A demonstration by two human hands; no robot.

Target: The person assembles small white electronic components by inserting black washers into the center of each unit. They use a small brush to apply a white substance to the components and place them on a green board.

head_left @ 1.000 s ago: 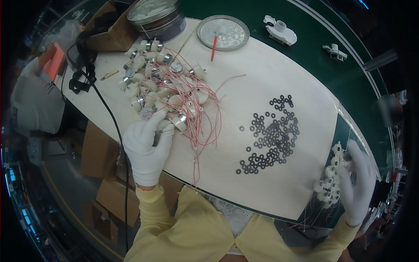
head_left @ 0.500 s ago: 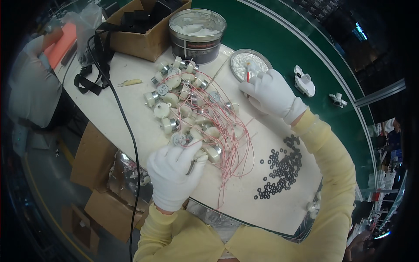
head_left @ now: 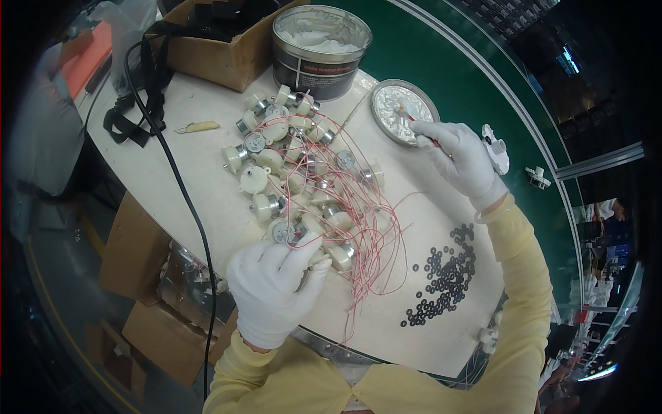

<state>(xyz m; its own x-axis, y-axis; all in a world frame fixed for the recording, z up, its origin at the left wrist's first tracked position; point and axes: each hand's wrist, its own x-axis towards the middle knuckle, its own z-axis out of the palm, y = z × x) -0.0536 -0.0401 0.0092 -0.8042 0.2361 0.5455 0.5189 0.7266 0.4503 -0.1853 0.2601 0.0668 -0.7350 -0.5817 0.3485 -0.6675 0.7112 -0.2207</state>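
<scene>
My gloved left hand (head_left: 276, 286) is closed at the near edge of the pile, thumb and fingers pinching what appears to be a small cream and silver gear motor, mostly hidden by the glove. Beside it lies a heap of similar gear motors (head_left: 255, 181) with tangled thin red and white wires (head_left: 369, 234). In my gloved right hand (head_left: 458, 155) is a small brush (head_left: 408, 112), its bristle end over a round metal lid (head_left: 377, 117) smeared with white grease. Behind the heap stands an open tin (head_left: 317, 77) of white paste.
Many small black rings (head_left: 448, 279) lie scattered at the right. A cardboard box (head_left: 231, 62) with black parts stands at the back left; a black cable (head_left: 181, 179) crosses the table's left side. White plastic parts (head_left: 496, 150) rest on the green surface. Another person (head_left: 48, 131) is at far left.
My right hand has moved right and slightly nearer, with the brush still over the lid. My left hand stays by the heap, its grip much the same. The whole view has shifted slightly.
</scene>
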